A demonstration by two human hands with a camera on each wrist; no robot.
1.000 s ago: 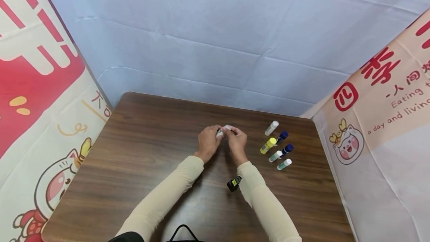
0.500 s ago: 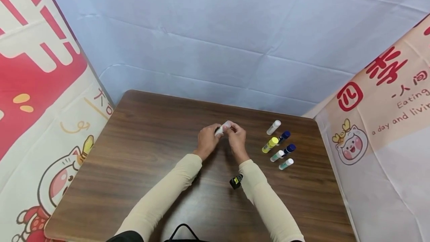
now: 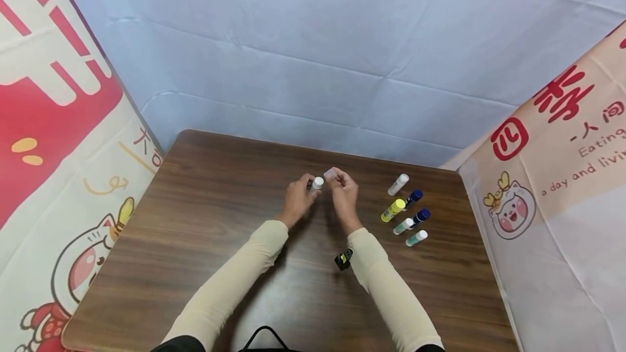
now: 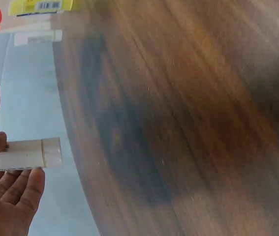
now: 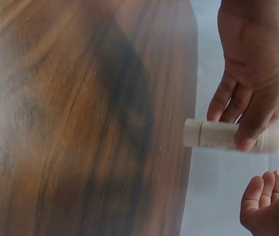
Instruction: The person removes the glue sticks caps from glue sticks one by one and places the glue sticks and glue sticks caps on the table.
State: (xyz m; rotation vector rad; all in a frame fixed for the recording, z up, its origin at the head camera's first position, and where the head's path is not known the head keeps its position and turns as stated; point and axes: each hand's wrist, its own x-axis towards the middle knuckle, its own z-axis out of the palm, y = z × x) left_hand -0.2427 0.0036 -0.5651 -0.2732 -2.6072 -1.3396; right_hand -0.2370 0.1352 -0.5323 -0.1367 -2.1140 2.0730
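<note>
White, the tube (image 4: 25, 155) sits between the left hand's (image 3: 296, 200) thumb and fingers, over the brown table (image 3: 220, 205). Just beside it, the right hand (image 3: 345, 193) pinches a pale see-through piece (image 3: 331, 173). Six more tubes (image 3: 393, 211) stand rightward, apart.

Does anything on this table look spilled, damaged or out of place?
Nothing stands out. The six grouped tubes look upright, and I see no spill on the table. The left hand grips a white tube; the right hand holds a pale piece too unclear to identify.
</note>
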